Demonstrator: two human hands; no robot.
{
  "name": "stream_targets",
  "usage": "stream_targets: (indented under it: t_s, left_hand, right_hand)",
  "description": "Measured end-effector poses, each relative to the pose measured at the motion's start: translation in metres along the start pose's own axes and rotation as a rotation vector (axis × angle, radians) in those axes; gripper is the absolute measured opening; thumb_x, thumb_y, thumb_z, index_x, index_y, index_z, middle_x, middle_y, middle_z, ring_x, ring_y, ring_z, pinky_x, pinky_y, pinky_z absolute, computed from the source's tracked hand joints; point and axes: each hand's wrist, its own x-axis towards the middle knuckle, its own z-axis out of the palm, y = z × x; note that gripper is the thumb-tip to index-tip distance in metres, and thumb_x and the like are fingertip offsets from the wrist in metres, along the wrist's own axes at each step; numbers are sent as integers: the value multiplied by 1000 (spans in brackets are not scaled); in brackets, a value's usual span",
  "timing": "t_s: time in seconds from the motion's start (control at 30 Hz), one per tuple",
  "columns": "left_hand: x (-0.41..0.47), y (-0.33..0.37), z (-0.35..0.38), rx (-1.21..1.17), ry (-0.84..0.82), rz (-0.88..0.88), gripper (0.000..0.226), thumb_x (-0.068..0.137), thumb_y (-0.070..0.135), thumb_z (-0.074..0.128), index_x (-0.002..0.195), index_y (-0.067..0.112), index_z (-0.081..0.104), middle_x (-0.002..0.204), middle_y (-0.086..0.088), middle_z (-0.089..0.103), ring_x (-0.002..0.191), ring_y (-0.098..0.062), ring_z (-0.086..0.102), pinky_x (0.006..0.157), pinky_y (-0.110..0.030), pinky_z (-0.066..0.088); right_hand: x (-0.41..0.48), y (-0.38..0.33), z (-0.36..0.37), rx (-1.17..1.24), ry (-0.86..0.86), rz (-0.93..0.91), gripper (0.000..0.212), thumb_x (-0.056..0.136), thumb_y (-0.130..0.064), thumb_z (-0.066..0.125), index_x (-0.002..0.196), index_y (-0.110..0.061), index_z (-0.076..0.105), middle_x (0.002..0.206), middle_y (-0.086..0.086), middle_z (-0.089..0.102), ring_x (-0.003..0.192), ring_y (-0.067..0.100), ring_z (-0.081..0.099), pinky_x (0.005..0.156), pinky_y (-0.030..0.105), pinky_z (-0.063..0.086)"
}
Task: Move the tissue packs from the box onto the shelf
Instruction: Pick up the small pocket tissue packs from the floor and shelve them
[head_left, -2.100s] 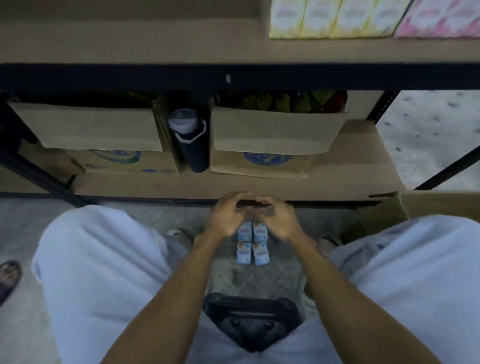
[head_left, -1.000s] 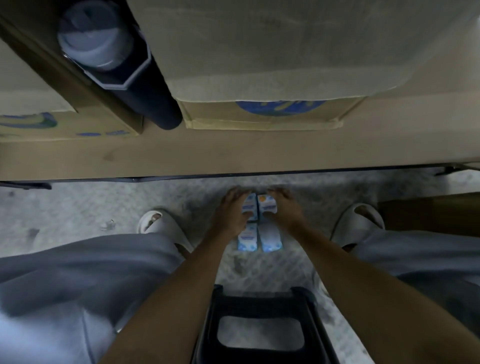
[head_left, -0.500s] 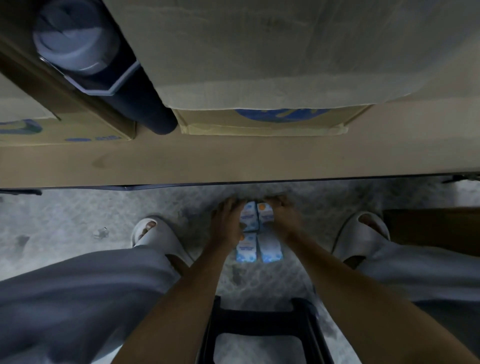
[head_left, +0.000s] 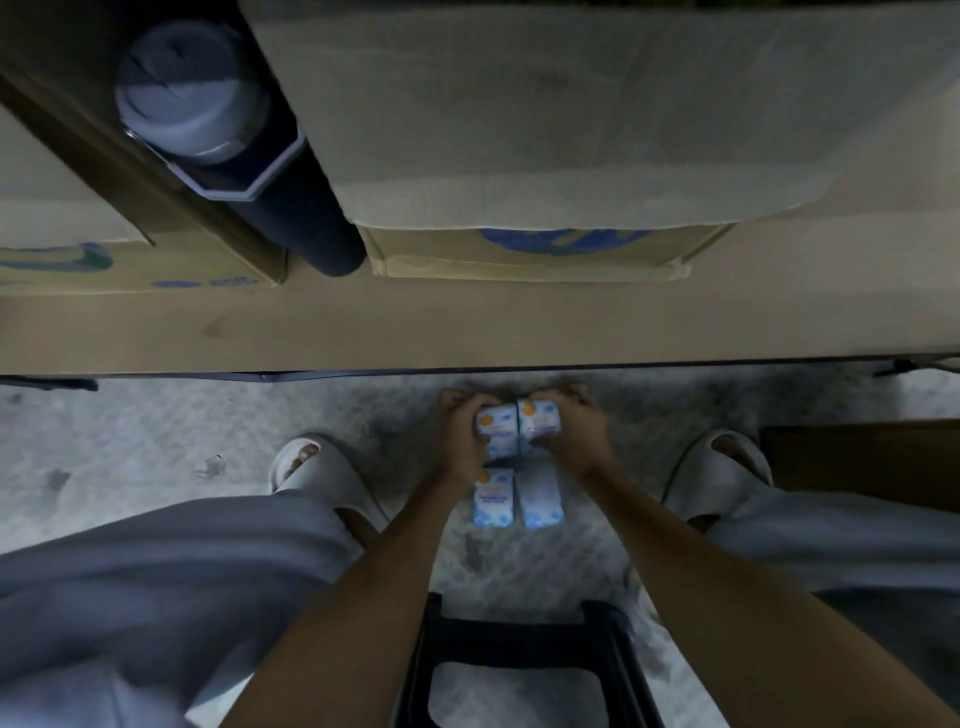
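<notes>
Blue-and-white tissue packs (head_left: 492, 500) — near pair (head_left: 541, 501) flat on the floor (head_left: 156, 431), far pair (head_left: 540, 418) touching, gripped by left hand (head_left: 460, 436) and right hand (head_left: 577, 434).

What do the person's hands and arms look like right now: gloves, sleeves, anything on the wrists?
Both hands are bare: no gloves on the left hand or the right hand, and no ring, watch or band shows. The left forearm and right forearm are uncovered down to the frame edge; no sleeve is in view.

Arms stretched low, left hand (head_left: 460, 436) and right hand (head_left: 577, 434) each curled round a tissue pack (head_left: 497, 422).
</notes>
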Motion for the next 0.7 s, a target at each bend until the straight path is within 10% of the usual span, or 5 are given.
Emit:
stream_targets:
  t_s: [0.1,0.27,0.43,0.53,0.7]
  left_hand:
    - [-9,6,-11,-79,103,29,33,72,-20,58,96,1,67,88,-4,58,77,12,55,68,-9,47]
    - [-23,14,-33,-120,68,28,45,69,-9,63,107,14,67,106,-5,67,100,-21,63,83,-31,55]
    - [-51,47,-64,-259,36,40,44,78,-14,63,113,13,65,102,-4,67,91,-14,63,66,-10,51]
    - [-69,67,-85,-314,22,109,42,81,-12,61,113,15,65,108,-7,68,95,-16,63,71,-12,51]
    - [-101,103,-123,-408,48,261,45,86,-9,58,105,31,62,109,-2,67,97,-19,65,77,-30,56]
  right_hand:
    - [-8,-19,-13,-4,-26,-57,46,51,-16,76,95,-3,69,94,10,68,89,25,63,93,7,32]
    - [-28,-47,-39,-6,-10,-153,55,53,-10,80,106,-6,68,97,2,61,90,14,58,80,-1,35]
    - [-53,-81,-57,-87,64,-208,54,58,-4,83,109,-13,66,106,4,64,102,21,60,86,19,44]
    - [-68,-106,-69,-87,102,-272,56,57,-5,85,110,-11,67,106,-1,61,103,15,55,86,3,33]
    - [-93,-159,-87,-25,177,-331,56,61,-8,84,112,-18,66,105,-2,63,94,11,61,86,16,46]
